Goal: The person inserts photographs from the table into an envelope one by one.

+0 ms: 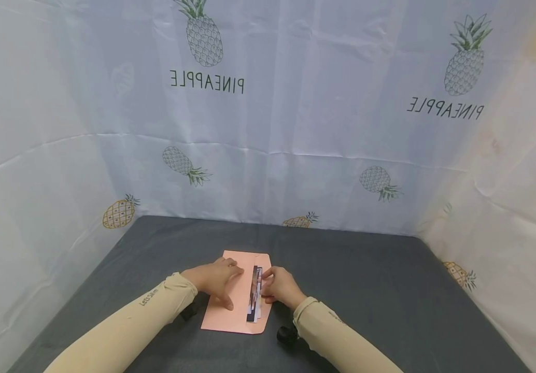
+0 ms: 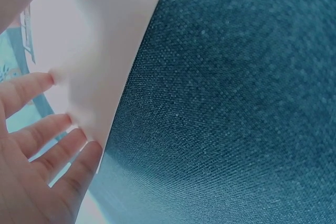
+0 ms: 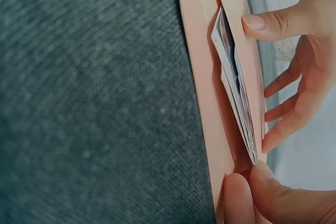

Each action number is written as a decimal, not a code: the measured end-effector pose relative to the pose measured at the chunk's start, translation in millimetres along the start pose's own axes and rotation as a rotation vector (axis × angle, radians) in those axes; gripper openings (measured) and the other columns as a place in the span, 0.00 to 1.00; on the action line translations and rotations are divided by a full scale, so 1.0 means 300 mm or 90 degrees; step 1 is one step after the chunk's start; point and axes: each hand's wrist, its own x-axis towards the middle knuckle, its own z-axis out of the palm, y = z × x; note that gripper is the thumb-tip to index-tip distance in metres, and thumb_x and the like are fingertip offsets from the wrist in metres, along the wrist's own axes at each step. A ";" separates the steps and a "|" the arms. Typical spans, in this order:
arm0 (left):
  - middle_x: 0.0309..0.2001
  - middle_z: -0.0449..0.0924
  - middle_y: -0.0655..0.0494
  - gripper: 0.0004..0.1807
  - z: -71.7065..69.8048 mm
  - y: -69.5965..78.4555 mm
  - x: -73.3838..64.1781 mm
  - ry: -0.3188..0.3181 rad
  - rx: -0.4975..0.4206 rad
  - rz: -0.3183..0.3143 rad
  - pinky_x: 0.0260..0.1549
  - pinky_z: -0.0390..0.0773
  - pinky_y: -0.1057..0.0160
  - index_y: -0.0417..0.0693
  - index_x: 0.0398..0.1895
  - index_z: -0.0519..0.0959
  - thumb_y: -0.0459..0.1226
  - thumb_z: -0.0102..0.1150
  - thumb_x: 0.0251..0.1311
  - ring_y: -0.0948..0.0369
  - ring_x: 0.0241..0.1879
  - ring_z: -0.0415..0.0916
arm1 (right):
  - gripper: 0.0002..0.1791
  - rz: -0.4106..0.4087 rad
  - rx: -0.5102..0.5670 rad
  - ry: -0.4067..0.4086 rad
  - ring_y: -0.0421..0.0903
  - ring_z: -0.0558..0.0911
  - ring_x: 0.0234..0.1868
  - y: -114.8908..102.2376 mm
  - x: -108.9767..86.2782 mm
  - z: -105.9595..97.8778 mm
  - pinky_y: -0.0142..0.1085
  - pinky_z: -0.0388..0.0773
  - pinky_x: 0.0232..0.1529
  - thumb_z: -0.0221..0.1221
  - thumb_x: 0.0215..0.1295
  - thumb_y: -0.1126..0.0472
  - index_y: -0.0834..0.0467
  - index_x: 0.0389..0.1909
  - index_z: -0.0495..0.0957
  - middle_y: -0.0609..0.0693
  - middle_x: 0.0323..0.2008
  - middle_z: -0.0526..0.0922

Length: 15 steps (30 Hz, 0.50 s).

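Observation:
A pale orange envelope (image 1: 237, 316) lies on the dark table with its flap spread to the right. Several photo prints (image 1: 253, 300) stick partly out of its mouth; the right wrist view shows the stack of prints (image 3: 231, 72) edge-on in the opening. My left hand (image 1: 219, 280) rests on the envelope's body, fingers spread and fairly straight, as the left hand (image 2: 47, 150) also shows in its wrist view. With thumb and forefinger my right hand (image 1: 282, 286) pinches the outer end of the prints, over the flap. How far the prints reach inside is hidden.
The dark tabletop (image 1: 352, 290) extends around the envelope on all sides. White curtains (image 1: 296, 103) printed with pineapples hang behind it and at both sides. A black wrist device (image 1: 287, 335) sits beneath the right wrist.

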 end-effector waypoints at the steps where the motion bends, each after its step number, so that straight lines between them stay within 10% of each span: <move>1: 0.67 0.65 0.50 0.50 0.000 0.000 0.000 0.000 0.000 0.000 0.62 0.68 0.50 0.52 0.65 0.71 0.57 0.78 0.34 0.51 0.67 0.60 | 0.18 0.001 0.000 0.000 0.40 0.77 0.16 0.000 0.001 0.001 0.33 0.81 0.22 0.64 0.52 0.78 0.68 0.45 0.76 0.52 0.22 0.75; 15: 0.67 0.65 0.49 0.50 -0.001 0.004 -0.003 -0.003 -0.016 -0.001 0.62 0.68 0.49 0.51 0.66 0.71 0.56 0.79 0.35 0.50 0.67 0.59 | 0.17 0.015 0.001 -0.007 0.41 0.78 0.16 -0.013 0.002 0.006 0.33 0.80 0.21 0.66 0.51 0.78 0.66 0.42 0.76 0.52 0.21 0.79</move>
